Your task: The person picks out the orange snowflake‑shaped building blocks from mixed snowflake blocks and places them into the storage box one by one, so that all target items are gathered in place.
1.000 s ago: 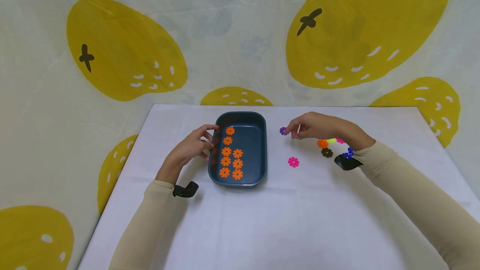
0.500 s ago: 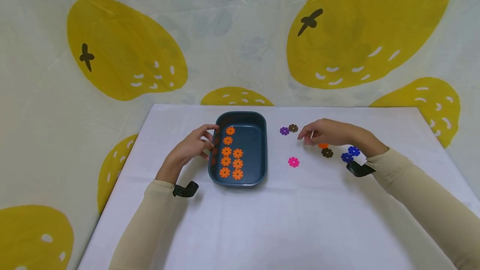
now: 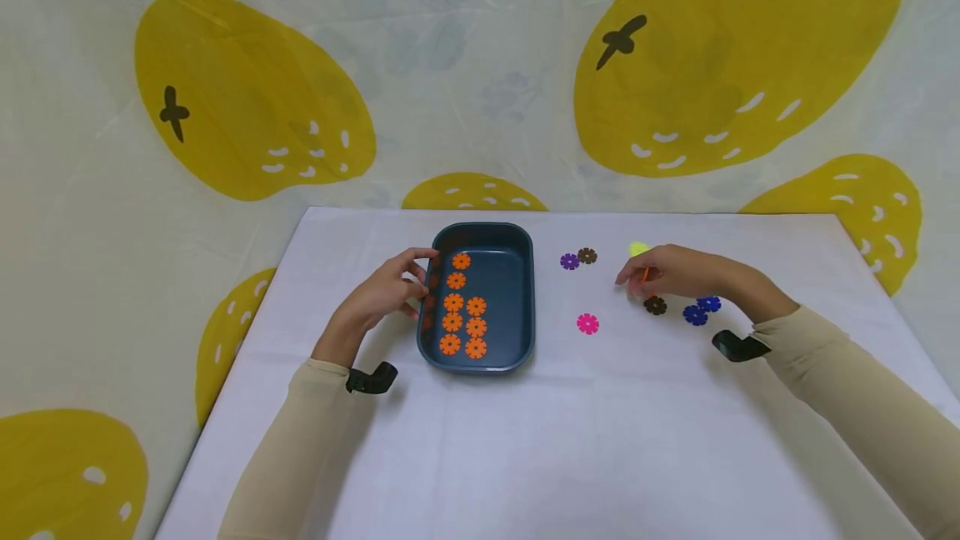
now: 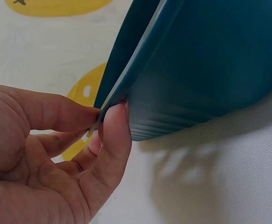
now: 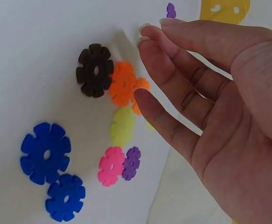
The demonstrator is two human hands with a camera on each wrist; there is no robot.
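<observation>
Your left hand (image 3: 382, 294) pinches the left rim of the blue tray (image 3: 517, 307), thumb and fingers pressed together on the edge; the left wrist view shows the rim caught between thumb (image 4: 112, 140) and forefinger. The tray sits at the centre of the head view on the white table (image 3: 525, 440), with eight orange discs (image 3: 452, 303) lying inside along its left half.

Your right hand (image 3: 675, 272) hovers right of centre, fingers relaxed and slightly spread, holding nothing. In the right wrist view the fingertips (image 5: 147, 35) hang just over an orange disc (image 5: 122, 84), which lies at upper centre of that frame, touching a brown disc (image 5: 94, 70) on its left. Below them sit a yellow-green disc (image 5: 122, 126), then a pink (image 5: 110, 165) and a purple one (image 5: 132, 163) side by side. Two blue discs (image 5: 45, 152) lie at lower left.

In the head view, a purple disc (image 3: 569, 261) and a brown one (image 3: 587, 256) lie together just right of the tray, and a lone pink disc (image 3: 588, 323) sits below them.
</observation>
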